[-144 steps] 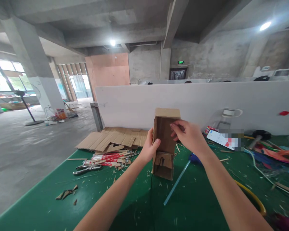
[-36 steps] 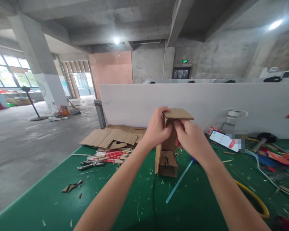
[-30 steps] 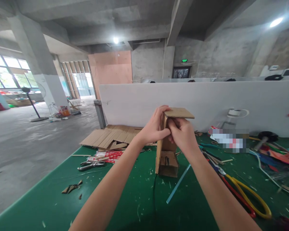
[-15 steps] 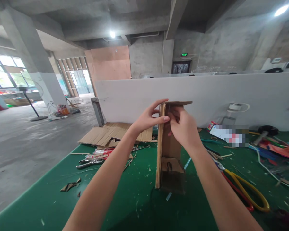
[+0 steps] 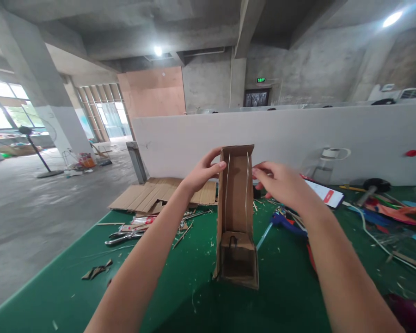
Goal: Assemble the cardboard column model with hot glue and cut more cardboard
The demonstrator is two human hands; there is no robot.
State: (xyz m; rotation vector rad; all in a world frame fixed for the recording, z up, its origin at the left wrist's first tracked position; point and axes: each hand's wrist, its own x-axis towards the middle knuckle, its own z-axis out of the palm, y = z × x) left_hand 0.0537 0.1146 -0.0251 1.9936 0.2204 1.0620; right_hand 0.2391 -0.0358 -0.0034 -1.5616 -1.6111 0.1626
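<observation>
A tall, narrow cardboard structure (image 5: 238, 199) stands upright on the green table, its open front facing me. Two pale cords (image 5: 227, 194) run down its inside, one near each side wall. At its foot is a box-like compartment with a small dark hook (image 5: 232, 241) above the opening. My left hand (image 5: 204, 172) grips the upper left wall, thumb in front and the other fingers partly hidden behind. Beside the upper right edge is my right hand (image 5: 279, 182), fingers loosely bent and apart, with nothing visible in them; whether a fingertip touches the cardboard I cannot tell.
Flat cardboard sheets (image 5: 152, 194) lie at the back left, with pliers (image 5: 125, 237) and sticks in front. Cardboard scraps (image 5: 97, 270) are nearer the left edge. On the right are a blue tool (image 5: 287, 224), a phone (image 5: 327, 193) and a white cable (image 5: 370, 231). A white partition (image 5: 280, 138) stands behind.
The cardboard structure has turned so that its front faces me. My right hand has come out from under its top flap and moved right. My left hand keeps its hold.
</observation>
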